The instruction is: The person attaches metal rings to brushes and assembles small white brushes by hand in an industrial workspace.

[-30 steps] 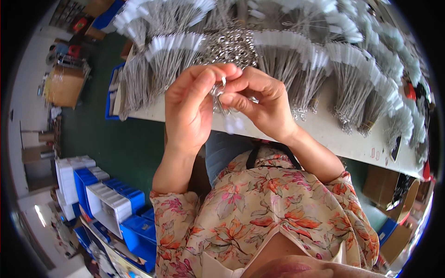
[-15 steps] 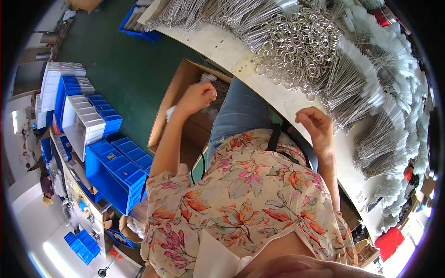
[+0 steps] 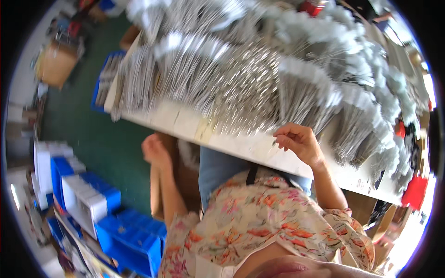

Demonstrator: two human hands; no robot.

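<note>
My right hand (image 3: 300,144) is over the near edge of the pale table (image 3: 181,116), just in front of a heap of shiny metal rings (image 3: 245,88). Its thumb and fingers pinch together, and a tiny dark bit shows at the tips, too small to name. My left hand (image 3: 156,150) is off the table's edge, above the side of an open cardboard box (image 3: 157,194); motion smears its fingers. Bundles of thin wire-stemmed brushes with white bristles (image 3: 306,88) lie to the right of the rings, and more brushes (image 3: 183,60) to the left.
Stacked blue bins (image 3: 132,241) and white bins (image 3: 81,199) stand on the green floor (image 3: 97,139) at my left. A blue crate (image 3: 104,83) sits beyond the table's left end. Something red (image 3: 416,192) is at the far right.
The view has swung, bringing more of the table in. My right hand has moved forward from the table's edge toward the rings. My left hand has shifted outward, away from the box's inside.
</note>
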